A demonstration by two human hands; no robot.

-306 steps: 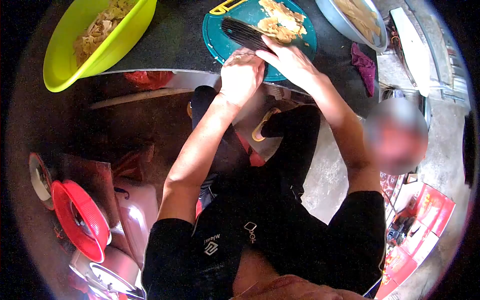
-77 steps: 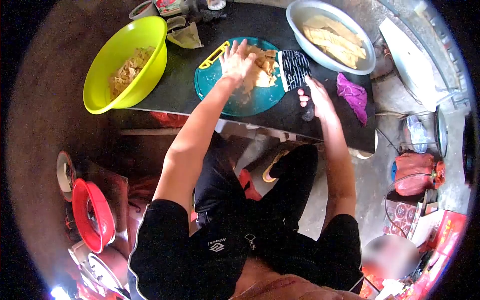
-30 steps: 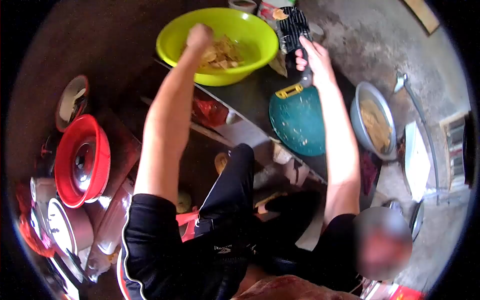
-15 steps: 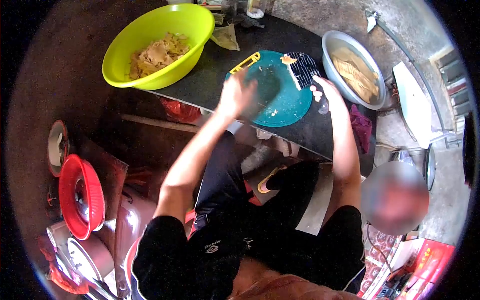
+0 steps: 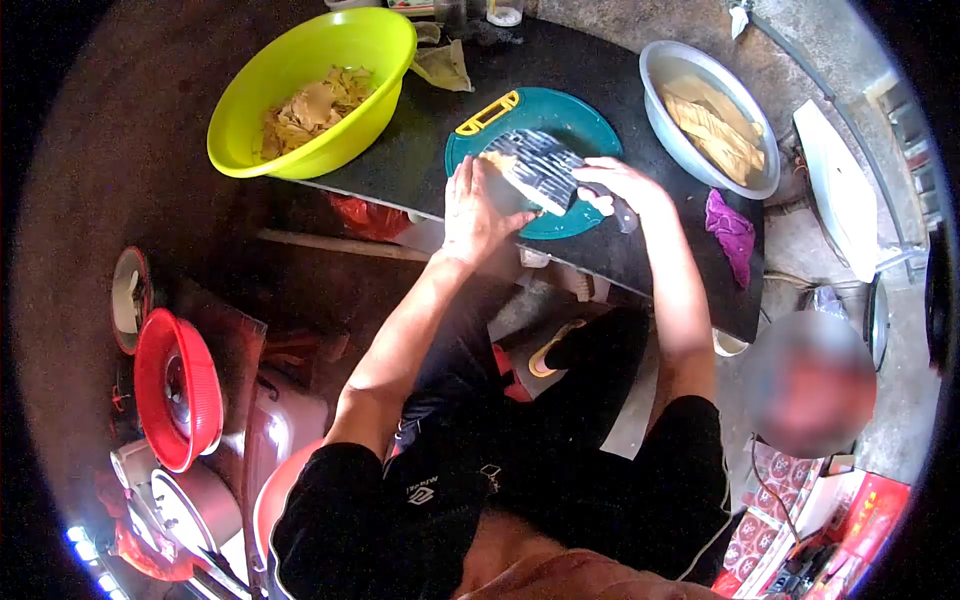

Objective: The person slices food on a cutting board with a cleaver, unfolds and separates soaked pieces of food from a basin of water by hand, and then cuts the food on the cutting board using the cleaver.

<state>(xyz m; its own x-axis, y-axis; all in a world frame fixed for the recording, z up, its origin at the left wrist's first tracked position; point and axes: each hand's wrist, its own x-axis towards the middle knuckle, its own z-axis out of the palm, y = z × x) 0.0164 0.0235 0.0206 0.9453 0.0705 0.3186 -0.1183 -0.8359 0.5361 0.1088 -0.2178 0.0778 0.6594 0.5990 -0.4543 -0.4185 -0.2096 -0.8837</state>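
A cleaver with a dark ridged blade [image 5: 540, 168] lies over the round teal board [image 5: 575, 112], its handle in my right hand [image 5: 618, 185]. Beside the blade, at the board's near left edge, my left hand [image 5: 478, 212] has its thumb spread from the other fingers. Small pale-orange bits show at the blade's left end; anything under the blade is hidden. The board has a yellow handle [image 5: 487, 111]. To the left, a lime-green basin [image 5: 235, 120] holds pale cut pieces [image 5: 315, 110]. A grey basin [image 5: 652, 75] on the right holds yellowish folded sheets [image 5: 712, 132].
The dark table [image 5: 590, 55] carries a pale cloth [image 5: 442, 66], a glass jar [image 5: 505, 12] and a purple cloth [image 5: 731, 236]. Red basket [image 5: 212, 400] and metal pots [image 5: 195, 505] stand at lower left. A blurred round patch [image 5: 810, 385] is at right.
The cleaver in my right hand has moved left over the board. My left hand has come down to the board's near edge. The view has shifted slightly.
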